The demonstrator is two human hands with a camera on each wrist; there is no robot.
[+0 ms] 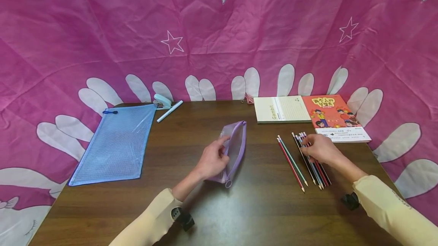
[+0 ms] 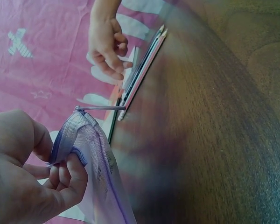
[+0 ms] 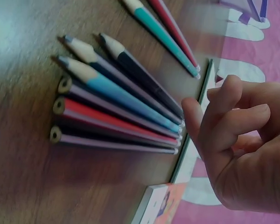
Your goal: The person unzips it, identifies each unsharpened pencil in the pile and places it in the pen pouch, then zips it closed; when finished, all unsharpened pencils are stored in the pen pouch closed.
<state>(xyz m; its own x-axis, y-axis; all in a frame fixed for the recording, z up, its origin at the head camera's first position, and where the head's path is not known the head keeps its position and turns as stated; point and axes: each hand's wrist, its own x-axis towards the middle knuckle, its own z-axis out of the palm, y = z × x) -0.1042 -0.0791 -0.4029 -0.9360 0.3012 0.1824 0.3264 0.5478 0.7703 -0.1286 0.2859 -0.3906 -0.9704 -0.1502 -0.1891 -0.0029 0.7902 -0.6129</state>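
Observation:
A translucent purple mesh pencil pouch (image 1: 237, 145) lies at the middle of the dark wooden table (image 1: 260, 211). My left hand (image 1: 220, 153) pinches its edge near the zip; the left wrist view shows thumb and fingers gripping the mesh (image 2: 91, 154). To the right lies a bundle of several pencils (image 1: 316, 168), with two more pencils (image 1: 291, 162) apart on its left. My right hand (image 1: 307, 144) hovers over the eraser ends of the bundle (image 3: 116, 112). Its fingers (image 3: 224, 100) are loosely curled and hold nothing.
A blue mesh document bag (image 1: 116, 143) lies at the left. A small stapler (image 1: 162, 101) and a white pen (image 1: 170, 111) sit behind it. A cream notebook (image 1: 280, 109) and an orange book (image 1: 337, 118) lie at the back right. Pink cloth surrounds the table.

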